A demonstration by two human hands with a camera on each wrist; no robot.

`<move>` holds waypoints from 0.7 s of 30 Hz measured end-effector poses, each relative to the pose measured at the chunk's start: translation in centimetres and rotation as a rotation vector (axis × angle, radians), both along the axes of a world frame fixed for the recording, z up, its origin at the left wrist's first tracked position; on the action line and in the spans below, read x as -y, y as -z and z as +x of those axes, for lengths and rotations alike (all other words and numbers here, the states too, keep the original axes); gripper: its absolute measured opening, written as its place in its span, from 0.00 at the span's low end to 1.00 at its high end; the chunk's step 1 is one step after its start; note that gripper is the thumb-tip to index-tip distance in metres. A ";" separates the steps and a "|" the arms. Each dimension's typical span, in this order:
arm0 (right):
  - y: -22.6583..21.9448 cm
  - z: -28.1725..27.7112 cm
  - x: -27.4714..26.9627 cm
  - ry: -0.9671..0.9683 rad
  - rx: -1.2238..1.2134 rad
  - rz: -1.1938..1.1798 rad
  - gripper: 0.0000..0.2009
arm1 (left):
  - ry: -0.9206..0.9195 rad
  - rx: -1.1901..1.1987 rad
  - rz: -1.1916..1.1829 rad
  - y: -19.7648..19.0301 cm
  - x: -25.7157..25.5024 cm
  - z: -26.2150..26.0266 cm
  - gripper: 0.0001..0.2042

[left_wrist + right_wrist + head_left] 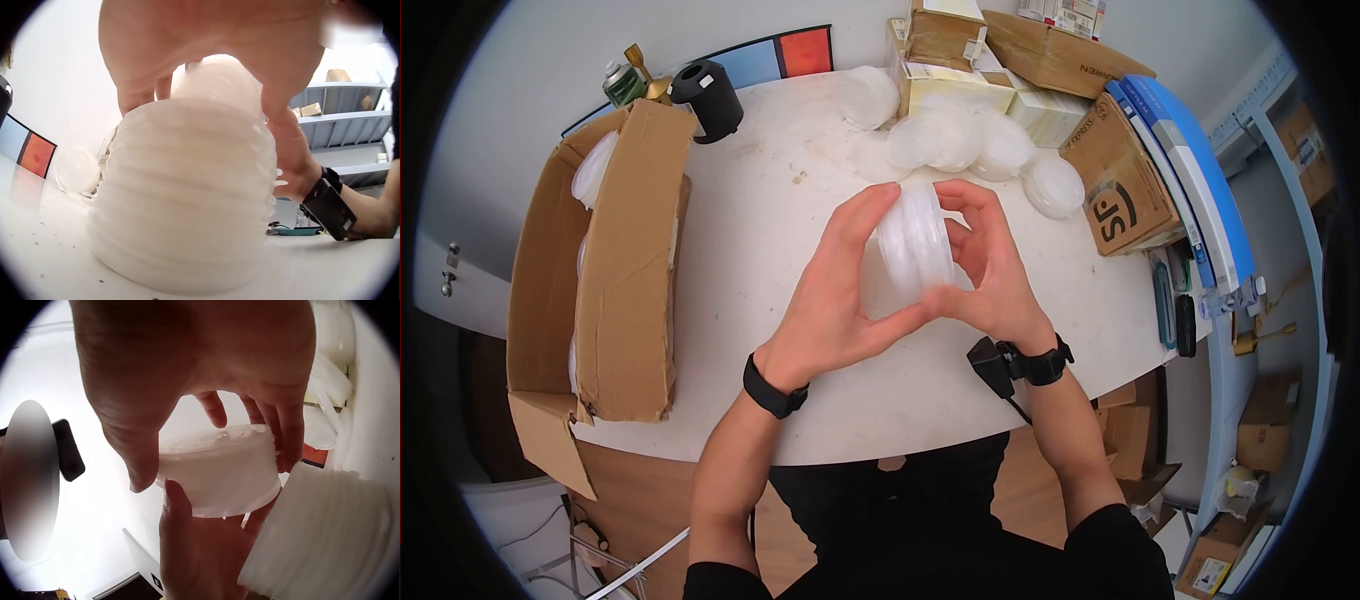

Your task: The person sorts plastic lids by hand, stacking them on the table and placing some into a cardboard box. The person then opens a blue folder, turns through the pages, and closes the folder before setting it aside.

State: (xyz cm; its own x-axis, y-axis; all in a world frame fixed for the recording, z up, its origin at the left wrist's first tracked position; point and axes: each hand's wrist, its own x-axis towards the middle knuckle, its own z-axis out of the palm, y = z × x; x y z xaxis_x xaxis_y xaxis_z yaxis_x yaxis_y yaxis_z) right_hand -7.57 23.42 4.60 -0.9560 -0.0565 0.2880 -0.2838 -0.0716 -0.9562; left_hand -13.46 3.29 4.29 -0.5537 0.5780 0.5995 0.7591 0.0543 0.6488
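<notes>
Between my hands is a short stack of translucent white plastic lids [915,240], tipped on edge above the table. My left hand [825,285] grips it from the left, with thumb below and fingers at the far rim. From the right, my right hand [1005,270] holds the same stack, its thumb at the near edge. In the right wrist view, both hands' fingers curl around the held lids [219,472]. A taller stack of lids [181,200] stands on the table close under my left hand, mostly hidden in the head view.
Loose piles of lids [945,138] lie at the back of the white table [750,220]. An open cardboard box [635,270] with more lids stands at left. Cartons [955,85], a black cylinder [708,100], an SF box [1120,180] and blue binders [1190,170] line the edges.
</notes>
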 end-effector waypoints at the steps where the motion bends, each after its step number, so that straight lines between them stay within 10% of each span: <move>1: 0.0 0.1 -0.2 -0.020 -0.009 0.014 0.49 | 0.004 -0.003 -0.001 0.0 0.1 -0.1 0.49; 21: 0.2 0.7 -0.4 -0.096 -0.087 0.101 0.25 | 0.093 0.011 0.050 -0.1 0.4 -0.3 0.47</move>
